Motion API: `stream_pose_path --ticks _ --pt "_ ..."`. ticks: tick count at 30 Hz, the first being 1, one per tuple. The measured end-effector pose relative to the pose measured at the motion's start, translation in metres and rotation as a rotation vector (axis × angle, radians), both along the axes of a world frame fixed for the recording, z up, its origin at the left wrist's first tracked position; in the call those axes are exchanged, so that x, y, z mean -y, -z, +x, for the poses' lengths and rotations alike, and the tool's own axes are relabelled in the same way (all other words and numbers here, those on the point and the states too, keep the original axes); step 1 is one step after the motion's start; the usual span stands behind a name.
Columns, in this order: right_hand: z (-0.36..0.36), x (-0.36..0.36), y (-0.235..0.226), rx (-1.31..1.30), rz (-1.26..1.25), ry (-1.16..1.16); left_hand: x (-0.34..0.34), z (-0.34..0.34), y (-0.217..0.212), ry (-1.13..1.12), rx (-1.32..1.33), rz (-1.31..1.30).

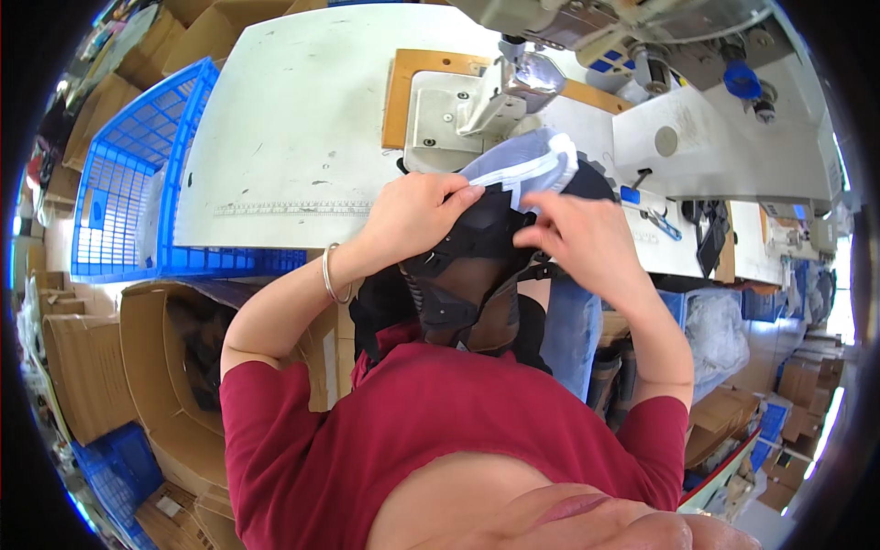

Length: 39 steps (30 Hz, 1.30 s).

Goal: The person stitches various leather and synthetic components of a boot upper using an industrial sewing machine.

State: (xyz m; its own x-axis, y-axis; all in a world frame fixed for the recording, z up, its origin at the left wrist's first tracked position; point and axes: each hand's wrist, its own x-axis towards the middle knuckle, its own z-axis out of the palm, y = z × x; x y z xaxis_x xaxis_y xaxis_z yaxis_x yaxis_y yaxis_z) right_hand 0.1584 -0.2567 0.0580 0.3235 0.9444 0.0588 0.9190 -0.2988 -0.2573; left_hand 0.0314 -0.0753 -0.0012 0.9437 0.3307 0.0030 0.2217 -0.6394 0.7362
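A black and brown sewn piece [467,307] with straps and panels, perhaps a bag, lies over my lap and up to the table's front edge. My left hand [417,213] pinches its upper black edge between thumb and fingers. At the right side of that edge, my right hand [587,236] has its fingers bent, with the thumb apart from them near a small black flap. Behind both hands, a translucent sheet with a white border [527,165] rises below the sewing machine [513,87]. The far part of the black material is hidden by my hands.
A white work table [293,110] with a printed ruler strip spreads to the left. Blue plastic crate [137,183] stands at its left edge, above an open cardboard box [170,367]. Blue-handled scissors [662,223] lie at the right, near the machine's large head [733,128].
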Motion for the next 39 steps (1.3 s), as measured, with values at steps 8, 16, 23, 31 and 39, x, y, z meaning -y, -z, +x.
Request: stream_pose_path --ticks 8,16,23,31,39 --pt "-0.02 -0.017 0.003 0.466 0.206 -0.289 -0.025 0.019 0.006 0.148 -0.202 -0.381" --pt "-0.117 -0.057 0.02 0.661 0.347 -0.37 -0.03 0.019 -0.017 0.139 -0.427 -0.317" --pt "-0.07 -0.048 -0.015 0.334 0.044 -0.455 0.003 0.018 0.006 0.075 -0.102 0.132" --pt "0.097 0.009 0.026 -0.941 -0.472 -0.085 0.013 0.01 0.018 0.049 0.238 0.274" --pt "0.061 0.023 -0.016 -0.432 -0.326 -0.345 0.008 0.022 0.019 0.011 0.046 0.089"
